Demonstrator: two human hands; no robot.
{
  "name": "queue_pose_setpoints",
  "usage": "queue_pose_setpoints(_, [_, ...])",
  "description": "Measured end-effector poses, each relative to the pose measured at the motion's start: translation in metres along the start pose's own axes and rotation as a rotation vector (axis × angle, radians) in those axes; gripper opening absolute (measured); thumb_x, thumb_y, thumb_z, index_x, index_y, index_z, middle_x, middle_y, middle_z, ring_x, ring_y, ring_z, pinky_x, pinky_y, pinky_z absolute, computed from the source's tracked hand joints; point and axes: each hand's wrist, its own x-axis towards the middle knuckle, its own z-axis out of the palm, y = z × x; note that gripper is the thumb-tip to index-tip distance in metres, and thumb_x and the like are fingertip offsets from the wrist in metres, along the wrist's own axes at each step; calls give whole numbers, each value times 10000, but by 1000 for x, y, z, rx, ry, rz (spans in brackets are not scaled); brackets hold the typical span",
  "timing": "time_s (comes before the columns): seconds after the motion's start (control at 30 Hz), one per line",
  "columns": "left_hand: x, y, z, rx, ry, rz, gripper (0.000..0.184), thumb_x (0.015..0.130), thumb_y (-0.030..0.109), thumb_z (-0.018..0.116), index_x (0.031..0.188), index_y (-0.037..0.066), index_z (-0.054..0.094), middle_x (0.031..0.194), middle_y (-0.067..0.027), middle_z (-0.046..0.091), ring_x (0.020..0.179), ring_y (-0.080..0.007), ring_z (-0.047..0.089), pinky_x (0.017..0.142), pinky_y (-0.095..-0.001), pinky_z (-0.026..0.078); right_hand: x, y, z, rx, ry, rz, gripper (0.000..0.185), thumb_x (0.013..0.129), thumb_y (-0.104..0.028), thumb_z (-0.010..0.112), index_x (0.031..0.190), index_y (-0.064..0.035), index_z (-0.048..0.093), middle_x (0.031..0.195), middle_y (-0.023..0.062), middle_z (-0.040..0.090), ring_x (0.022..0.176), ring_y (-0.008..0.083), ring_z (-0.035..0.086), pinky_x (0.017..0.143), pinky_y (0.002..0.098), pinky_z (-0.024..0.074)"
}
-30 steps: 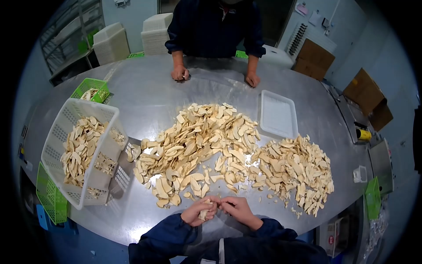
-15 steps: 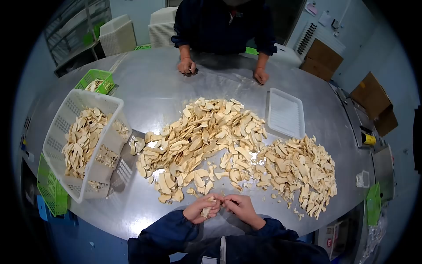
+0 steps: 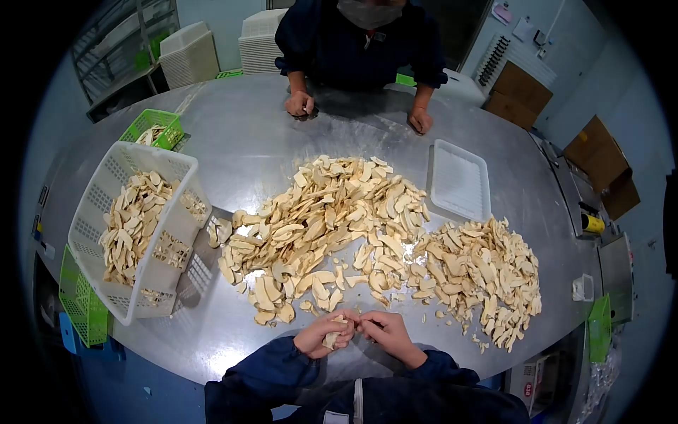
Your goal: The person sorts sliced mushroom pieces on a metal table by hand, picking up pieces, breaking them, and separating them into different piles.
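My left hand (image 3: 323, 335) is closed around pale dried slices (image 3: 332, 340) at the table's near edge. Its fingertips meet those of my right hand (image 3: 387, 335), which is pinched; whatever sits between its fingers is too small to make out. Just beyond both hands lies a wide heap of pale slices (image 3: 318, 219), joining a second heap (image 3: 487, 272) on the right. A few small pieces lie loose close to my fingers.
A white perforated basket (image 3: 193, 169) with slices stands left, a small green basket (image 3: 169, 136) behind it. A white tray (image 3: 460, 180) lies right of centre. Across the metal table (image 3: 233, 134), a co-worker (image 3: 353, 49) rests both hands on it.
The view has shifted, so the table contents appear slightly higher and further right than a second ago. The co-worker's masked lower face has come into view. My hands keep nearly the same pose.
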Motion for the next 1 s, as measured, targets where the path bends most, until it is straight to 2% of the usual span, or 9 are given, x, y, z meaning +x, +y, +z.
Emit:
queue_pose_setpoints(0.47, [0,1,1,1,6,-3,243,854,126,537,1068,17,500,710,-9,420,619,-98,382,536,-223,310,0,2,0,16,-3,4,181,892,-111,534,979,24,617,757,29,635,631,62,549,574,206,446])
queue_pose_setpoints(0.57, [0,0,-2,-19,-32,-2,218,866,98,512,1069,27,484,770,-11,436,617,-76,392,538,-208,330,0,3,0,17,-1,2,181,892,-112,535,980,24,617,757,30,637,630,61,550,573,204,446])
queue_pose_setpoints(1.0, [0,0,0,1,15,2,251,854,109,533,1080,6,493,715,-18,428,619,-106,379,539,-230,312,0,3,0,12,0,-17,176,893,-115,537,975,17,619,751,20,631,624,55,543,565,203,440])
